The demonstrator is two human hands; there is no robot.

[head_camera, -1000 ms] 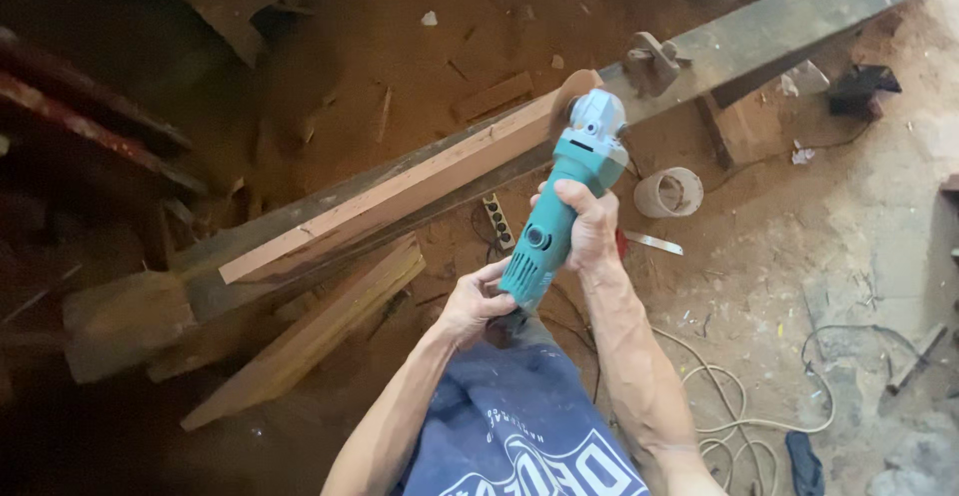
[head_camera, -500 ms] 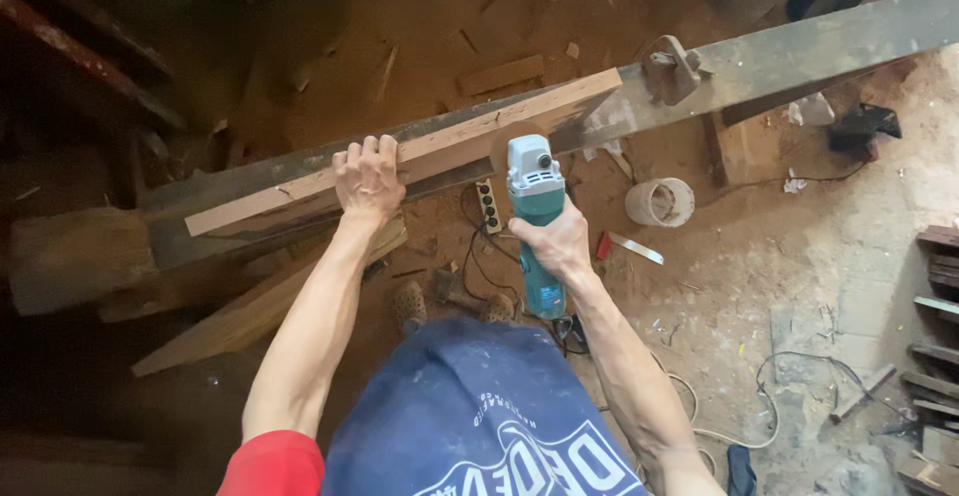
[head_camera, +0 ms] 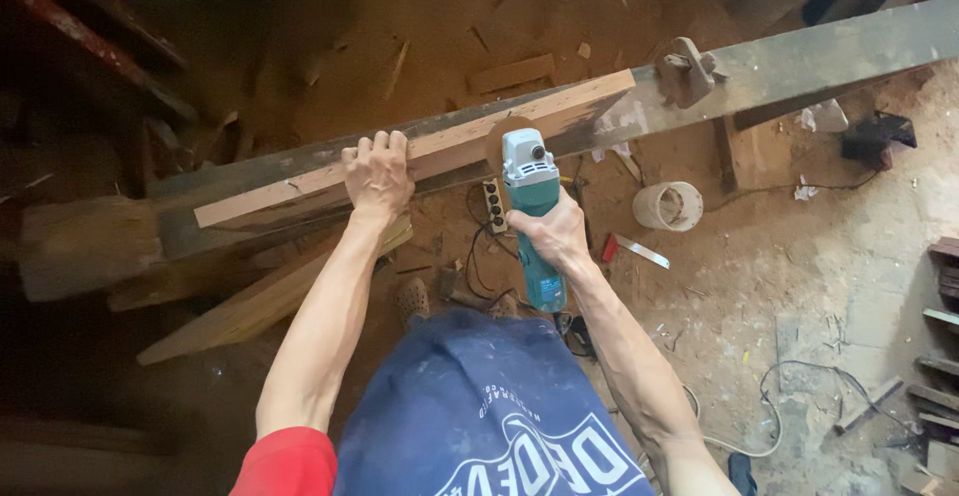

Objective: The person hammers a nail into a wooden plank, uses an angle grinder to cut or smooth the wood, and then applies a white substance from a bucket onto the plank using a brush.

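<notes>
Left hand (head_camera: 378, 171) presses flat, fingers spread, on the pale plank (head_camera: 420, 146), which runs long left-to-right on the dark beam (head_camera: 799, 56). Right hand (head_camera: 549, 231) grips the teal angle grinder (head_camera: 531, 211); its head sits just right of the left hand, its disc apparently touching the plank's near edge.

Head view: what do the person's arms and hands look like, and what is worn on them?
Both hands are bare: no gloves on the left hand or the right hand, and no watch or rings show. The forearms are uncovered and lean. A short red sleeve covers the left upper arm; the right arm shows no sleeve in view.
</notes>
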